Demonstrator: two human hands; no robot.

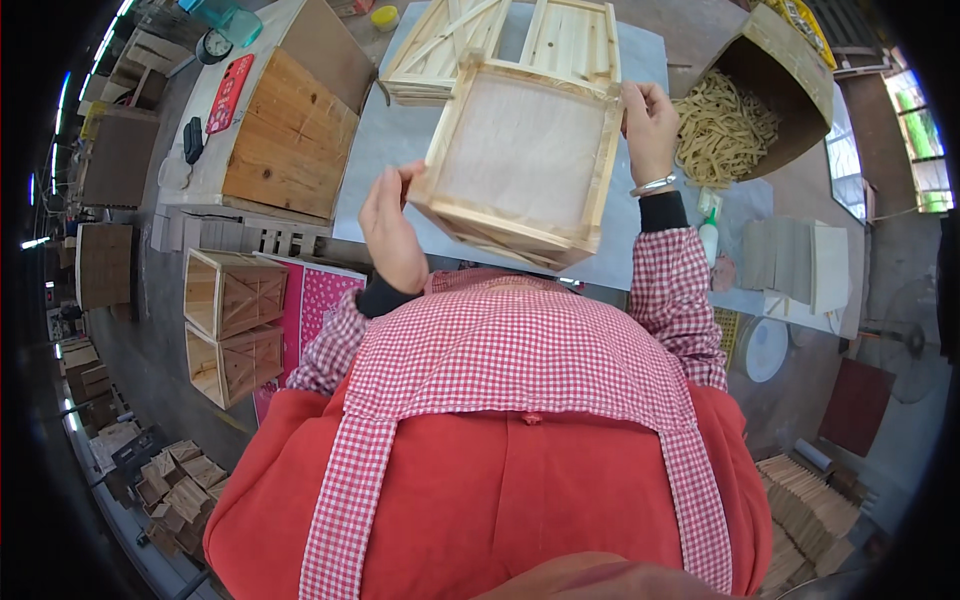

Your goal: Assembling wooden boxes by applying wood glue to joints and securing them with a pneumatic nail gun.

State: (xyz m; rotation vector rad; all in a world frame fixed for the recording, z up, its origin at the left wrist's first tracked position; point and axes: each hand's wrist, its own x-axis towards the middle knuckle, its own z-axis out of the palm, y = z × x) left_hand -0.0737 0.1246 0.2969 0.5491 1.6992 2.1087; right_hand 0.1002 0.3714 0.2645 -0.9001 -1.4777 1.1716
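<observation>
Head view: my left hand (392, 228) grips the left edge of a wooden crate (530, 145), my right hand (652, 128) pinching its far-right corner. It's over the pale worktable (643, 60), beside wooden panels (570, 45).

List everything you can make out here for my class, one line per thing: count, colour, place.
Wooden box: one, pale, between the hands
Worktable: one, pale blue-grey covering, beneath the box
Braced panels: several, pale wood, table's far side
Carton: one, brown, upper right
Strips: many, tan, in the carton
Squeeze bottle: one, white and green, right
Boards: a stack, grey, right
Crates: two, brown wood, left
Yellow tub: one, top
Rim clutter: too small to count
Apron: one, red-white check, worn
Left hand: one, bare, box's left side
Right hand: one, bare, braceleted wrist, box's right corner
</observation>
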